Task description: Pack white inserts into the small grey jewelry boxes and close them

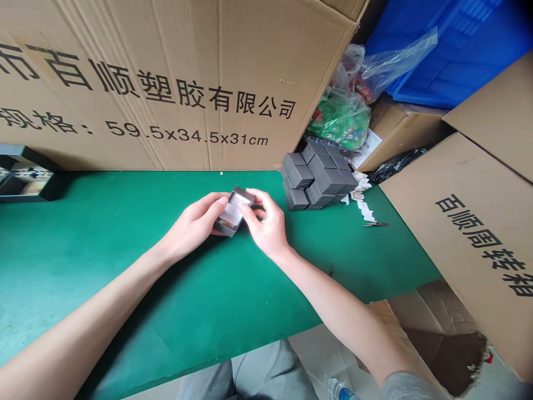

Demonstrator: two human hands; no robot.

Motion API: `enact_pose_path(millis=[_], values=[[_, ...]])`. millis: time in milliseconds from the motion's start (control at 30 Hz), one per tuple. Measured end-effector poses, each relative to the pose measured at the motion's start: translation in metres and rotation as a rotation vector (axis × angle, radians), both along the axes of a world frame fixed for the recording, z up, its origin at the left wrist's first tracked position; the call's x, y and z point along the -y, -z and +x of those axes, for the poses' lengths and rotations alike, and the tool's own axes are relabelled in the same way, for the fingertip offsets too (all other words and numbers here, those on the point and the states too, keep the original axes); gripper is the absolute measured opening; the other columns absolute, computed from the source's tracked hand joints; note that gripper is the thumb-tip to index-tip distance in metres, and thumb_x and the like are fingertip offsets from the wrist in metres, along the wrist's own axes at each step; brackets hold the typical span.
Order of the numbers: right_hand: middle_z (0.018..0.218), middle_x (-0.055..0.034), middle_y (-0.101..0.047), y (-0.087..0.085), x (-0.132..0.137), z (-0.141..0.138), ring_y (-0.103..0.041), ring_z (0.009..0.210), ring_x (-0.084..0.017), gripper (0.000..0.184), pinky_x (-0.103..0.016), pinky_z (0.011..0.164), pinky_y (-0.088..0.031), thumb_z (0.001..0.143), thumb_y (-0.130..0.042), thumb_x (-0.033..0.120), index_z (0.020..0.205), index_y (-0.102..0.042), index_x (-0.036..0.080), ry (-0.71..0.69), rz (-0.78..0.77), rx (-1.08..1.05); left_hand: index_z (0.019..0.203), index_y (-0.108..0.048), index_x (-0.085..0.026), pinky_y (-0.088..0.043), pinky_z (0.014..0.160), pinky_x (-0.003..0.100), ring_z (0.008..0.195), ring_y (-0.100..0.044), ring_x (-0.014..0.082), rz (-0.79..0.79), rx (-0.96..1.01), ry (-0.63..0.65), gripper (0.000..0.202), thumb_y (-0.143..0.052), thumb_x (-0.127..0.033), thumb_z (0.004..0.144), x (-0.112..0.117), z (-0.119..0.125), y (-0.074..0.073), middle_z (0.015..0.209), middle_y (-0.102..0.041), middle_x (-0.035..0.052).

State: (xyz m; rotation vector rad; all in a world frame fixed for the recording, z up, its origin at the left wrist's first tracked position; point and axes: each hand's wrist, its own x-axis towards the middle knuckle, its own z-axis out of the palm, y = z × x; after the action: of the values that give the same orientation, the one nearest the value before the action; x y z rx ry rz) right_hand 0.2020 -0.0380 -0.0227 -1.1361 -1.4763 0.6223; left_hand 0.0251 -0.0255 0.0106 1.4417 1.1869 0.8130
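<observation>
A small dark grey box (229,229) is held tilted above the green table, with a whitish piece inside its open top. My left hand (196,221) grips the box from the left, thumb along its rim. Around the right side are the fingers of my right hand (268,225), with the thumb resting on the whitish piece. What my fingertips touch beneath the box is hidden. To the right of my hands stands a stack of dark grey boxes (318,176), similar in colour.
Behind the green table (191,311) stands a large printed carton (179,50). Another carton (466,211) borders the right edge. Clear bags (341,119), white paper scraps (365,210) and a blue crate (453,61) lie back right. A black open case (27,173) is far left.
</observation>
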Motion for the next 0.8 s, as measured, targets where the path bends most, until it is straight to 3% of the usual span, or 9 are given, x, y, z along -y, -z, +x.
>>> enact_pose_path(millis=[67,200,300,400,533,633,733,800], values=[[0.117,-0.0071,-0.071,-0.001,-0.001,0.0,-0.069,0.104,-0.018,0.039,-0.027,0.078,-0.063,0.093,-0.066,0.047,0.125,-0.06,0.025,-0.017,-0.009,0.007,0.139,-0.06,-0.025,-0.065,0.072,0.037,0.091,-0.074,0.0262,-0.074,0.062,0.028,0.058,-0.059,-0.058,0.092,-0.001,0.0,-0.002,0.105,-0.077,0.0063],[0.13,-0.011,-0.064,-0.006,-0.001,0.001,-0.066,0.109,-0.018,0.046,-0.026,0.078,-0.062,0.093,-0.065,0.047,0.133,-0.055,0.025,0.001,0.006,0.057,0.133,-0.064,-0.024,-0.065,0.069,0.033,0.088,-0.074,0.024,-0.058,0.061,-0.033,0.051,-0.063,-0.054,0.091,-0.003,0.0,-0.001,0.102,-0.076,0.0053],[0.131,-0.0115,-0.063,-0.01,0.007,0.01,-0.068,0.102,-0.017,0.037,-0.027,0.076,-0.061,0.099,-0.057,0.041,0.133,-0.056,0.026,0.059,0.037,0.121,0.129,-0.066,-0.024,-0.065,0.071,0.033,0.089,-0.074,0.025,-0.031,0.058,-0.075,0.048,-0.062,-0.053,0.091,-0.004,0.0,0.001,0.097,-0.076,0.0049],[0.12,-0.0103,-0.07,-0.01,0.026,0.035,-0.07,0.092,-0.015,0.028,-0.028,0.074,-0.06,0.101,-0.052,0.033,0.124,-0.063,0.023,0.063,0.128,0.232,0.129,-0.066,-0.025,-0.065,0.072,0.034,0.089,-0.075,0.0256,-0.028,0.059,-0.093,0.047,-0.063,-0.051,0.09,-0.005,0.001,0.002,0.099,-0.077,0.0054],[0.095,-0.0069,-0.076,-0.004,0.051,0.102,-0.071,0.08,-0.017,0.019,-0.031,0.071,-0.058,0.097,-0.054,0.024,0.104,-0.071,0.021,0.219,0.287,0.418,0.13,-0.065,-0.024,-0.064,0.074,0.034,0.091,-0.075,0.026,-0.034,0.074,-0.068,0.048,-0.063,-0.051,0.09,-0.003,0.002,0.0,0.103,-0.077,0.0061],[0.089,-0.008,-0.075,-0.003,0.05,0.17,-0.071,0.079,-0.019,0.02,-0.032,0.071,-0.057,0.094,-0.053,0.027,0.093,-0.071,0.02,0.536,0.271,0.483,0.13,-0.064,-0.022,-0.064,0.074,0.035,0.089,-0.075,0.0254,-0.038,0.087,-0.062,0.048,-0.062,-0.05,0.091,-0.003,0.003,-0.002,0.103,-0.077,0.0065],[0.099,-0.0113,-0.074,-0.003,0.033,0.233,-0.071,0.085,-0.02,0.031,-0.032,0.073,-0.058,0.09,-0.05,0.028,0.113,-0.067,0.016,0.793,0.074,0.494,0.131,-0.064,-0.022,-0.064,0.073,0.033,0.088,-0.074,0.0239,-0.048,0.095,-0.063,0.048,-0.062,-0.05,0.092,-0.003,0.003,-0.003,0.103,-0.077,0.0061],[0.115,-0.0149,-0.07,-0.005,0.018,0.266,-0.069,0.093,-0.022,0.047,-0.035,0.081,-0.058,0.084,-0.054,0.028,0.129,-0.06,0.015,0.829,-0.037,0.559,0.131,-0.064,-0.022,-0.064,0.073,0.032,0.089,-0.074,0.0237,-0.052,0.094,-0.064,0.048,-0.062,-0.05,0.092,-0.003,0.003,-0.003,0.102,-0.077,0.0057]])
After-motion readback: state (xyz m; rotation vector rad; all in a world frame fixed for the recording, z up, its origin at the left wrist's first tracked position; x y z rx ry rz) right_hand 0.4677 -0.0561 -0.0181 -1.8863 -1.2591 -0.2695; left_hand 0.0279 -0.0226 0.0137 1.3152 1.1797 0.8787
